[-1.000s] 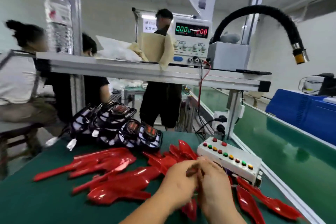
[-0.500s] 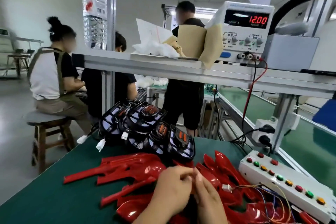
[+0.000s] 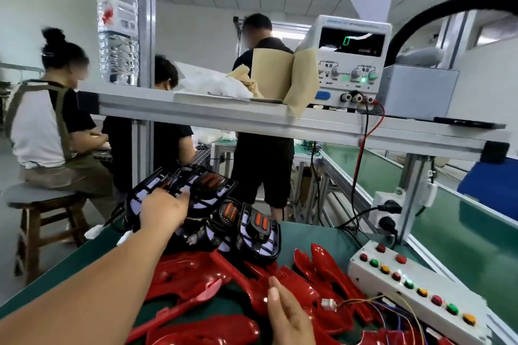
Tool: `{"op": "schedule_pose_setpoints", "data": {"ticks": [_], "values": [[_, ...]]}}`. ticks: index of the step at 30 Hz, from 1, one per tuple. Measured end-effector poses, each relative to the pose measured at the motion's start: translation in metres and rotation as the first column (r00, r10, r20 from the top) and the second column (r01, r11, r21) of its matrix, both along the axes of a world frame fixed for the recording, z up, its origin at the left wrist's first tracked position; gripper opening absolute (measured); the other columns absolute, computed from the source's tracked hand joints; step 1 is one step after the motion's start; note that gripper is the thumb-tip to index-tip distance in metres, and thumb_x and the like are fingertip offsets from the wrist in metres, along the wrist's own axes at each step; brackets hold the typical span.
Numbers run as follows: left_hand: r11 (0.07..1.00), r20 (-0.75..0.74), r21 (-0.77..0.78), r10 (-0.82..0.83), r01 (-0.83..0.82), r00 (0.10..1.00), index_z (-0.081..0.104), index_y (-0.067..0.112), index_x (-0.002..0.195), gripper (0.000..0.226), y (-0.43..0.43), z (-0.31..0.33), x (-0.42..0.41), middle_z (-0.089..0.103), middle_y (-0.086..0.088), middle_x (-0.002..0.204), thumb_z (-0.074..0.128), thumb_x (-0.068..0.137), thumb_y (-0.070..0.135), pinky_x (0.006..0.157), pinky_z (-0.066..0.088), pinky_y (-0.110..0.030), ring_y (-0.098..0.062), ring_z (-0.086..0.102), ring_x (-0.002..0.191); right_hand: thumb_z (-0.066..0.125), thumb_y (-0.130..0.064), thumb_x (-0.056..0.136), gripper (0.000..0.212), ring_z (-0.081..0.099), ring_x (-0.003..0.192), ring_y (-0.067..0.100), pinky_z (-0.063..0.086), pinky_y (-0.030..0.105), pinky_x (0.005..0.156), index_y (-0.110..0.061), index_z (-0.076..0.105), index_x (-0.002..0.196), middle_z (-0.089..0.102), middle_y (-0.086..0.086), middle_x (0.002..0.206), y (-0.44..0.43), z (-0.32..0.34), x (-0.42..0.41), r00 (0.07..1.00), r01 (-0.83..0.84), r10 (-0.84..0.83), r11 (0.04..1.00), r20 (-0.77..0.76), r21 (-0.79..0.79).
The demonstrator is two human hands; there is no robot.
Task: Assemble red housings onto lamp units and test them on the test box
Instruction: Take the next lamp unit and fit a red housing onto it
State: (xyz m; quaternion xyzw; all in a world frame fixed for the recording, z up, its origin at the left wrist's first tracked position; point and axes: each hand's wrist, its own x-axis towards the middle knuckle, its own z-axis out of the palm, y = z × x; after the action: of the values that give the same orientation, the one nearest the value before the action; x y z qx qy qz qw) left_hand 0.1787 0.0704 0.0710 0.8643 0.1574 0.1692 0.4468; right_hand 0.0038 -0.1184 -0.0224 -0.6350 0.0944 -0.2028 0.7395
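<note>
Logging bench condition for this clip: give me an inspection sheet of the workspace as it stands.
Surface: green mat, largely covered with parts.
Job's things: black lamp units piled at the far edge; red housings spread in front; test box at right.
Clutter: water bottle, brown paper and white bags on the shelf.
Hands: left hand on a lamp unit, grip unclear; right hand relaxed over the housings.
Cables: leads drop from the power supply; thin wires with a white connector beside the test box.
Surroundings: other workers beyond the bench; green conveyor at right.

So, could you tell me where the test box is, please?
The test box lies lower right in the head view, on the bench, right of the red housings.
</note>
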Motion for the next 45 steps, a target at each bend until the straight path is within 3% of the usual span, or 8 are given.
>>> {"op": "schedule_pose_setpoints", "data": {"ticks": [3,12,19,24,30,37,40,45], "values": [[0.999,0.038,0.028,-0.021,0.02,0.999,0.064,-0.007,0.082,0.034,0.004,0.003,-0.001,0.07,-0.025,0.08,0.052,0.096,0.021,0.061,0.047,-0.035,-0.038,0.065,0.073,0.061,-0.003,0.092,0.026,0.062,0.109,0.009,0.047,0.03,0.101,-0.011,0.068,0.115,0.069,-0.003,0.113,0.0,-0.005,0.002,1.0,-0.017,0.017,1.0,-0.006,0.012],[0.999,0.184,-0.01,-0.037,0.04,0.982,0.066,0.002,0.082,0.028,0.001,0.01,-0.016,0.07,-0.017,0.073,0.051,0.097,0.021,0.07,0.054,-0.039,-0.032,0.067,0.074,0.063,-0.007,0.092,0.033,0.055,0.113,0.001,0.04,0.017,0.099,-0.01,0.064,0.124,0.062,-0.003,0.126,-0.002,-0.009,0.006,1.0,-0.028,0.029,0.99,0.008,-0.137],[0.944,0.31,-0.327,0.055,0.052,0.949,0.055,0.024,0.075,0.023,-0.007,0.007,-0.052,0.063,0.004,0.044,0.054,0.097,0.021,0.074,0.054,-0.037,-0.015,0.064,0.058,0.058,-0.013,0.095,0.041,0.046,0.107,-0.017,0.036,-0.004,0.084,-0.014,0.054,0.136,0.053,-0.01,0.133,-0.004,-0.011,0.005,0.997,-0.078,0.078,0.952,-0.011,-0.296],[0.861,0.346,-0.49,0.05,0.135,0.937,0.059,0.022,0.111,0.014,-0.023,-0.017,-0.099,0.066,0.006,0.074,0.056,0.098,0.024,0.078,0.058,-0.042,-0.016,0.069,0.058,0.053,-0.018,0.097,0.048,0.043,0.117,-0.023,0.035,-0.003,0.09,-0.041,0.038,0.137,0.049,-0.028,0.132,0.0,-0.012,0.0,0.987,-0.035,0.092,0.922,0.131,-0.386],[0.856,0.342,-0.48,-0.02,0.193,0.94,0.056,0.028,0.081,0.018,-0.067,-0.063,-0.161,0.067,0.004,0.064,0.063,0.092,0.016,0.066,0.059,-0.043,-0.016,0.067,0.045,0.053,-0.053,0.079,0.065,0.056,0.123,0.004,0.043,0.034,0.105,-0.046,0.034,0.141,0.062,-0.021,0.129,0.004,-0.005,-0.004,0.955,-0.139,0.163,0.984,0.248,-0.109],[0.735,0.313,-0.608,-0.127,0.301,0.941,0.058,0.02,0.091,0.009,-0.077,-0.078,-0.18,0.062,-0.005,0.084,0.052,0.098,0.019,0.041,0.047,-0.023,-0.011,0.063,0.047,0.049,-0.016,0.101,0.029,0.068,0.107,0.015,0.057,0.036,0.082,-0.028,0.063,0.123,0.071,-0.004,0.116,-0.009,0.011,-0.009,0.989,-0.124,0.105,0.975,0.108,0.184],[0.716,0.32,-0.634,-0.101,0.292,0.942,0.063,0.016,0.086,0.025,-0.055,-0.078,-0.169,0.056,-0.003,0.075,0.043,0.099,0.023,0.042,0.045,-0.024,-0.008,0.056,0.05,0.044,-0.012,0.1,0.033,0.062,0.118,0.021,0.048,0.048,0.102,-0.02,0.066,0.124,0.067,0.003,0.125,-0.024,0.024,-0.009,0.993,-0.101,0.083,0.966,0.086,0.236],[0.667,0.303,-0.67,-0.155,0.326,0.94,0.064,0.015,0.085,0.033,-0.018,-0.081,-0.14,0.057,0.005,0.062,0.041,0.102,0.03,0.046,0.045,-0.024,-0.009,0.055,0.053,0.045,-0.021,0.099,0.034,0.065,0.109,0.039,0.046,0.057,0.1,-0.006,0.069,0.116,0.068,0.022,0.116,-0.039,0.033,-0.014,0.974,-0.22,0.183,0.907,0.135,0.36]]}}
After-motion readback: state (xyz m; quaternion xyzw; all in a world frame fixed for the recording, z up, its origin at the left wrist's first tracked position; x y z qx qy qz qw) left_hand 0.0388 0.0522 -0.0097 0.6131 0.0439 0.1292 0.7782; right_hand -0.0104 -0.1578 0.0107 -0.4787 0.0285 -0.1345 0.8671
